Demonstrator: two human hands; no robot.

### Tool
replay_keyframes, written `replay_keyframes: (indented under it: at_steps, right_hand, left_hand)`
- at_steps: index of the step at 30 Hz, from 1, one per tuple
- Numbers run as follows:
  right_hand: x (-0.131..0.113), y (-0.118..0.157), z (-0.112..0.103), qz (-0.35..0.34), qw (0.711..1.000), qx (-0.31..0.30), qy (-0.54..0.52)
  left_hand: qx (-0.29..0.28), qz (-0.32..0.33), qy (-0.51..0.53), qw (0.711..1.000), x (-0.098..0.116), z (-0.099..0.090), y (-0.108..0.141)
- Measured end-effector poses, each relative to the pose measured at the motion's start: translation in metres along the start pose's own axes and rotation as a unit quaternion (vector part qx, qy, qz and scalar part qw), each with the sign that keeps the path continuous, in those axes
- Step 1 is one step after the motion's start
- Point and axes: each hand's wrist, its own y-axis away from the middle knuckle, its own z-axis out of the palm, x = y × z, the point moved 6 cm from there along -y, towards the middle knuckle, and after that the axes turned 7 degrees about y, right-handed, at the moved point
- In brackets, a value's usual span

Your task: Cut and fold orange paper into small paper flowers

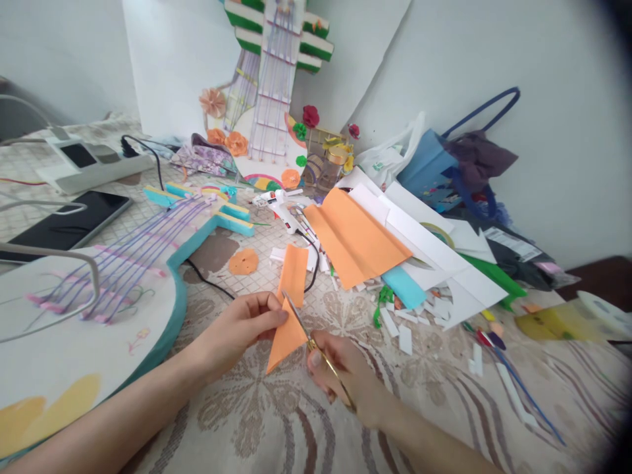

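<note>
Pinched between the thumb and fingers of my left hand (257, 317) is a folded, pointed piece of orange paper (286, 337). My right hand (343, 372) grips a pair of gold-handled scissors (330, 370), whose blades lie along the paper's right edge and point up toward my left fingertips. Part of the handles is hidden by my right fingers. Just beyond my left hand lies an orange paper strip (294, 273). An orange scalloped paper disc (243, 261) rests on the cloth farther left.
A guitar-shaped craft (178, 289) with purple strings fills the left side. Behind stands another stringed craft (276, 99). A white glue gun (284, 212), orange sheet (355, 237), white sheets (434, 243) and paper scraps lie beyond my hands. A phone (69, 224) sits far left.
</note>
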Motion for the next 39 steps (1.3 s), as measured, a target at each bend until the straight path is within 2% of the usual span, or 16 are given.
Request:
replay_keyframes:
  at_steps: [21,27,33,39]
  right_hand:
    - [0.001,0.001,-0.002,0.029,0.998,0.021,0.045]
    - [0.003,-0.002,-0.002,0.033,0.999,0.027,-0.014]
    - [-0.005,-0.008,-0.008,0.007,0.992,0.070,-0.108]
    - [-0.015,-0.008,-0.014,0.008,0.987,0.124,-0.100]
  left_hand:
    - [-0.005,0.003,0.006,1.000,0.000,-0.002,-0.002]
    - [-0.005,0.006,0.001,1.000,0.000,-0.003,-0.002]
    - [0.001,0.010,0.009,1.000,0.000,-0.002,-0.002]
    - [-0.012,0.019,-0.009,1.000,-0.003,0.001,-0.002]
